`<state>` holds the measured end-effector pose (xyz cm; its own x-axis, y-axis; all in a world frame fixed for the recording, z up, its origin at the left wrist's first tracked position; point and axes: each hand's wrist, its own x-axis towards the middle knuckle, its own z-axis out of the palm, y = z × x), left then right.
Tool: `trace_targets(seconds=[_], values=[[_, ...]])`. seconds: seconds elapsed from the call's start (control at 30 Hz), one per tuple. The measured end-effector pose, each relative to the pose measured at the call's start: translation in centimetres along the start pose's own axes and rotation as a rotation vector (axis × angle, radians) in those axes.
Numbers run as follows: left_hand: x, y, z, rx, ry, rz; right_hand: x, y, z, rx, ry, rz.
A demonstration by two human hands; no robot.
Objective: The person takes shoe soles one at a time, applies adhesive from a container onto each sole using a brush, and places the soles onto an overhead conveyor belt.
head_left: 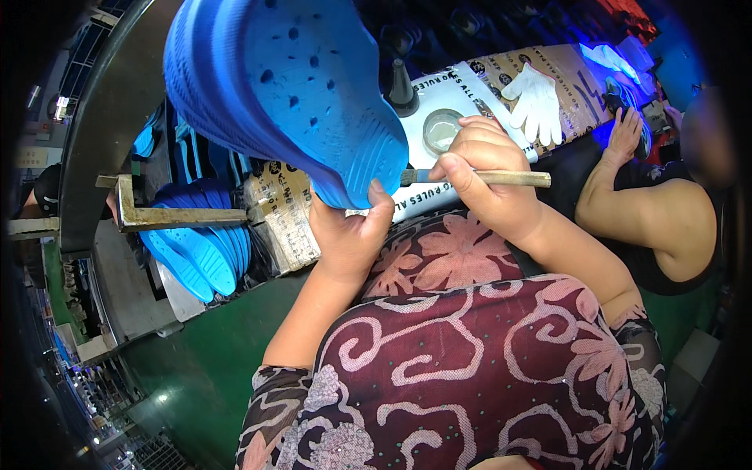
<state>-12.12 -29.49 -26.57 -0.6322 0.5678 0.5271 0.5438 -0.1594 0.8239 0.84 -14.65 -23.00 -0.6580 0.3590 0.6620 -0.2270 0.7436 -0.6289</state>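
Left hand [348,235] gripping blue sole [274,86], right hand [486,176] pinching brush [501,178]

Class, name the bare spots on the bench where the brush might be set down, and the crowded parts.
Free: the white strip between the round glass dish and white glove. Crowded: the rack of blue soles, left, and the co-worker's hand.

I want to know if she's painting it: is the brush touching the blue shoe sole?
Cannot tell. In the head view the brush tip runs behind the edge of the blue shoe sole, so the meeting spot is hidden.
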Motion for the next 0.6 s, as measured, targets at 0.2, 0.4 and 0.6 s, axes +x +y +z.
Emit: trace_targets(seconds=[0.2, 0.4, 0.6], values=[[-0.1, -1.0, -0.3, 0.035, -0.020, 0.125, -0.1, -0.3, -0.8, -0.001, -0.016, 0.082], [-0.2, -0.6, -0.2, 0.054, -0.040, 0.129, 0.4, 0.3, -0.4, -0.034, -0.035, -0.011], [-0.4, -0.5, -0.3, 0.068, -0.033, 0.115, 0.0, 0.2, -1.2, -0.145, -0.091, 0.024]])
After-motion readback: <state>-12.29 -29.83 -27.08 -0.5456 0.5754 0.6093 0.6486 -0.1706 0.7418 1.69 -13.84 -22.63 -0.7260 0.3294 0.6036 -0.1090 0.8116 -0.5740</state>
